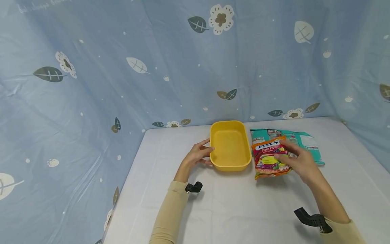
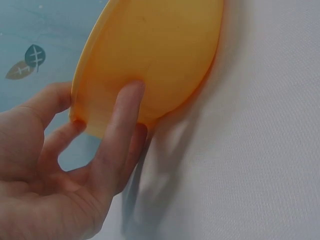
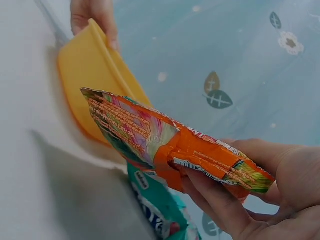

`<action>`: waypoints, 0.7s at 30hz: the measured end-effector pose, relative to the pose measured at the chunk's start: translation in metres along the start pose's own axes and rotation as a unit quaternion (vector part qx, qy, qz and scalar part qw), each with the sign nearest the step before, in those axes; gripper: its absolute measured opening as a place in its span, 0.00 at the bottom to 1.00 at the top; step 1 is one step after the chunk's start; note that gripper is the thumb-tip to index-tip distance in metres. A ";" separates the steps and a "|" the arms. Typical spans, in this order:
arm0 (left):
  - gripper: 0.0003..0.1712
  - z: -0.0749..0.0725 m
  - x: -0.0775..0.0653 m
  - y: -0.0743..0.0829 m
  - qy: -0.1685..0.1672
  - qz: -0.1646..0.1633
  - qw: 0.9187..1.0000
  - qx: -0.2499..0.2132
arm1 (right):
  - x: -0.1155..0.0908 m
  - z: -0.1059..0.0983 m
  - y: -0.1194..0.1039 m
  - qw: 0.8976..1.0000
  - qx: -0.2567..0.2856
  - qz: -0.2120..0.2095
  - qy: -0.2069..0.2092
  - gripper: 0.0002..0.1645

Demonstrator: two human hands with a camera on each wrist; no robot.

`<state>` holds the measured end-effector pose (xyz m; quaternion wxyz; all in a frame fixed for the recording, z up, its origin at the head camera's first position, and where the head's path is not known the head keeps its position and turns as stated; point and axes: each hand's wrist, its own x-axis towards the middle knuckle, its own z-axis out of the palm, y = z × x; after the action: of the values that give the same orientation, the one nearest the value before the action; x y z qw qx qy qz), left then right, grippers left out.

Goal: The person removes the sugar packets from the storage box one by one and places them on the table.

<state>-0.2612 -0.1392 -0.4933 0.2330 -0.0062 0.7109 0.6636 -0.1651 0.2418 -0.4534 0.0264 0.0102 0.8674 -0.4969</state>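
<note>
My left hand (image 1: 198, 154) holds the left side of a yellow plastic tub (image 1: 230, 145), thumb over its rim and fingers against the outer wall. In the left wrist view the fingers (image 2: 127, 115) press along the tub's side. My right hand (image 1: 300, 161) grips a red and orange bag of Fox's fruit candy (image 1: 269, 159) by its right edge, just right of the tub. The right wrist view shows the candy bag (image 3: 200, 155) tilted above the table, its printed back and barcode visible. Teal snack packets (image 1: 307, 144) lie behind the candy bag, partly covered by it.
A white cloth covers the table (image 1: 231, 210). Behind and to the left hangs a blue curtain (image 1: 170, 67) printed with leaves and flowers, meeting the table's back edge close behind the tub. Each wrist carries a black mount (image 1: 313, 220).
</note>
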 end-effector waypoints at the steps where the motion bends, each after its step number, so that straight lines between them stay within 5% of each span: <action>1: 0.38 0.000 0.000 0.000 0.001 0.000 1.000 0.000 | -0.001 0.001 0.002 1.000 0.003 -0.001 -0.001 0.47; 21: 0.36 -0.001 -0.001 -0.001 0.002 0.006 1.000 -0.006 | -0.022 0.021 0.030 0.998 0.053 0.008 -0.026 0.46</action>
<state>-0.2605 -0.1408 -0.4942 0.2277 -0.0046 0.7071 0.6694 -0.1409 0.2387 -0.4889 0.0517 0.0054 0.8386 -0.5423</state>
